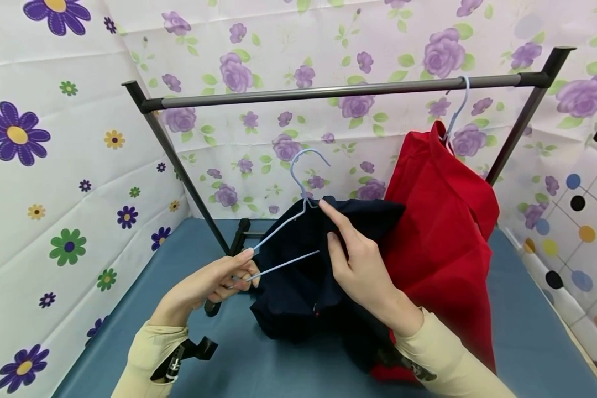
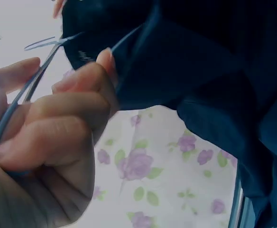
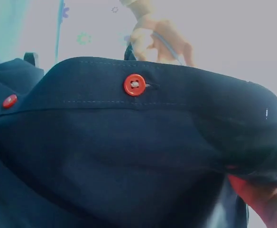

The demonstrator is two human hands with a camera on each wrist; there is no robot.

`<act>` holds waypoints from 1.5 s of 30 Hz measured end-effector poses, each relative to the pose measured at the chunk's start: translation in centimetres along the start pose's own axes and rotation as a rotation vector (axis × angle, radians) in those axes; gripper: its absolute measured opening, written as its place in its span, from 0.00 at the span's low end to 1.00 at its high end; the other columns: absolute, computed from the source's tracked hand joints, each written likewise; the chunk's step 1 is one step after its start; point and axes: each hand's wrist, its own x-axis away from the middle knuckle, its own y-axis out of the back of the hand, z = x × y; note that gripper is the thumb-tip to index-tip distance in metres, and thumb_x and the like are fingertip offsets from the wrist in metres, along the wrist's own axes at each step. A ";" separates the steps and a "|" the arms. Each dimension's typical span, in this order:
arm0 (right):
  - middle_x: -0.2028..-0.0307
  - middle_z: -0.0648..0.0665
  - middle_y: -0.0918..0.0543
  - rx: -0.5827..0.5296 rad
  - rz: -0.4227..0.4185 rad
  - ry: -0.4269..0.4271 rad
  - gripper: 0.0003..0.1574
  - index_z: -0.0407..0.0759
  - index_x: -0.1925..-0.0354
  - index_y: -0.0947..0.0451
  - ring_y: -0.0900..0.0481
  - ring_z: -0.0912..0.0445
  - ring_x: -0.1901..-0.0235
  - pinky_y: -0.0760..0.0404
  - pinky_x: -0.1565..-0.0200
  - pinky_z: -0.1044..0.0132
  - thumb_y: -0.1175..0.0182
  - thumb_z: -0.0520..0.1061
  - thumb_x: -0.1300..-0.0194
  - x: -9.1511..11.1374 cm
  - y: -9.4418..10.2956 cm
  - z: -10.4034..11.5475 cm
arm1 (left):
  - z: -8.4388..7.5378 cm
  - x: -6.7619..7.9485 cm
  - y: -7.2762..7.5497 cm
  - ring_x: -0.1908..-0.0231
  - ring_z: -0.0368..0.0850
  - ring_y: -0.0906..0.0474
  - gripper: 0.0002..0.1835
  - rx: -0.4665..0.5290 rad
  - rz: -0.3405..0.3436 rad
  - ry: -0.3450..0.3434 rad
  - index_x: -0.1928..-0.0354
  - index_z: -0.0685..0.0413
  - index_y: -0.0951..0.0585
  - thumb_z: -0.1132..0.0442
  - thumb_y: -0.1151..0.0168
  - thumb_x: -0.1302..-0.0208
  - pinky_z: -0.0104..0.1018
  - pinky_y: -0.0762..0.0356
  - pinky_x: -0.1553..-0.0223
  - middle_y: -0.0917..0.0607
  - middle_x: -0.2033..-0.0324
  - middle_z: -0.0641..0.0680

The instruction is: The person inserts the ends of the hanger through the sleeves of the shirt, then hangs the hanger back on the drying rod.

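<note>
A light blue hanger [image 1: 280, 225] stands in mid-air, hook up, in the head view. My left hand [image 1: 226, 279] grips its left end, with the fingers curled round the wire in the left wrist view. The hanger's right part is hidden by a dark navy garment [image 1: 298, 301]. My right hand [image 1: 363, 268] holds that garment between thumb and fingers, the index finger stretched along its top edge near the hanger's neck. In the right wrist view, a stitched band of the garment shows a red button [image 3: 134, 85].
A dark metal rack with a grey rail [image 1: 288, 95] stands behind. From its right end a red garment [image 1: 443, 221] hangs on another light blue hanger [image 1: 460, 108], close to my right hand. Below lies a blue table surface [image 1: 258, 365]; flowered cloth [image 1: 258, 50] lines the back.
</note>
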 end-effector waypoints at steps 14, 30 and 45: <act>0.43 0.44 0.17 0.056 -0.031 0.143 0.28 0.44 0.36 0.22 0.22 0.49 0.48 0.27 0.46 0.64 0.38 0.32 0.33 -0.7 3.5 -2.9 | 3.1 -0.3 0.8 0.86 0.39 0.55 0.34 0.164 0.223 -0.138 0.52 0.63 0.23 0.44 0.75 0.17 0.37 0.59 0.87 0.35 0.75 0.48; 0.55 0.51 0.14 0.148 -0.095 -0.105 0.16 0.49 0.48 0.13 0.20 0.60 0.53 0.27 0.47 0.75 0.36 0.37 0.31 0.3 8.4 -5.9 | 4.2 0.9 1.7 0.87 0.42 0.55 0.35 0.193 0.278 -0.179 0.52 0.64 0.23 0.47 0.80 0.17 0.38 0.58 0.88 0.34 0.75 0.47; 0.63 0.48 0.12 0.338 -0.048 0.200 0.18 0.44 0.54 0.12 0.15 0.54 0.64 0.19 0.59 0.63 0.43 0.53 0.24 0.5 7.8 -5.7 | 4.3 1.6 1.6 0.87 0.43 0.56 0.36 0.151 0.255 -0.144 0.53 0.72 0.26 0.47 0.78 0.17 0.43 0.60 0.86 0.35 0.75 0.48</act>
